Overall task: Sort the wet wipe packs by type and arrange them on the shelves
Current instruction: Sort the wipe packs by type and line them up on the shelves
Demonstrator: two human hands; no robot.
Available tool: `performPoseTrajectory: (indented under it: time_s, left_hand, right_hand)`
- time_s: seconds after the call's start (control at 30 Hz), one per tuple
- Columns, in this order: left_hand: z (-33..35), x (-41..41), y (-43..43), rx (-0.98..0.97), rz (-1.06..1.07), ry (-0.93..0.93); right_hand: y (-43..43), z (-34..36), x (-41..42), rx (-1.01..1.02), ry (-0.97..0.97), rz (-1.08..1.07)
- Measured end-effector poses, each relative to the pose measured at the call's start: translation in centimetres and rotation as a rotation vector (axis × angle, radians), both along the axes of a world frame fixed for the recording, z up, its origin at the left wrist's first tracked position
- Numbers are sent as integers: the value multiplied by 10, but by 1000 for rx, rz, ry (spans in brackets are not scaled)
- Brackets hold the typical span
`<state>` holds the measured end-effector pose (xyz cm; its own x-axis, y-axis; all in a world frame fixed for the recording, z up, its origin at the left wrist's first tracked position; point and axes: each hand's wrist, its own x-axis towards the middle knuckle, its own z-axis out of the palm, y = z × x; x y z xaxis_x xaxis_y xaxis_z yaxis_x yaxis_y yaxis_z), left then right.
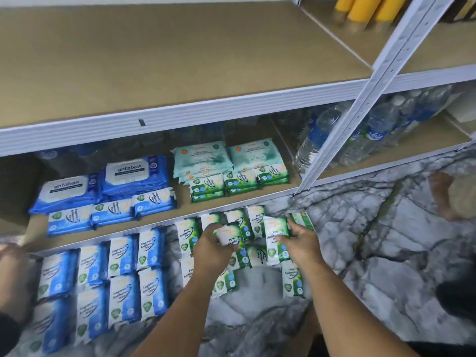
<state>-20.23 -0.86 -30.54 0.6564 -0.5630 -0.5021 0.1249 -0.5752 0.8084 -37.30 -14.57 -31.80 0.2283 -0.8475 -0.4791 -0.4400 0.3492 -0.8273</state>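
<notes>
left hand (209,249) grips a glossy green-white pine pack (229,235), right hand (300,240) grips a second pack (276,239), both soft plastic rectangles

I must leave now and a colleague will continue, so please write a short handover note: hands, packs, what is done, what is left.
Hands: left hand grips one green pine pack; right hand grips a second pine pack.
Done: lower shelf holds antabax packs, small blue shelf packs, teal packs and green shelf packs, grouped by type.
Left: blue floor packs and green floor packs lie on the floor, not yet shelved.
</notes>
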Motion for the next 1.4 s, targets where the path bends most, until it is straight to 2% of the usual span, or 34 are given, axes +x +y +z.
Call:
performPoseTrajectory:
  time_s: [0.4, 0.57, 0.67, 0.77, 0.9, 1.13, 1.23, 1.4]
  left_hand:
    - [-97, 34, -101, 131, -83, -119]
    - [-111, 35, -105, 175, -94, -150]
    - [-113, 29, -103, 191, -154, -248]
    - [-110, 22, -103, 234, -216, -345]
    - [-110, 23, -106, 265, -281, -377]
    - [-100, 27, -109, 462, -481, -528]
    - [-88, 27, -103, 509, -498, -572]
    - [-69, 10, -67, 420, -510, -630]
  right_hand:
    - [-71, -111, 76, 116, 26, -79]
    - [-73, -108, 80, 136, 8, -66]
    - [-75, -118, 81, 166, 16, -66]
    - [-76, -124, 82, 156, 70, -72]
    - [-78, -126, 86, 105, 127, -75]
    - [-79, -120, 86, 67, 202, -27]
    - [-76, -110, 81, 61, 218, 10]
    - [-58, -84, 58, -38, 281, -186]
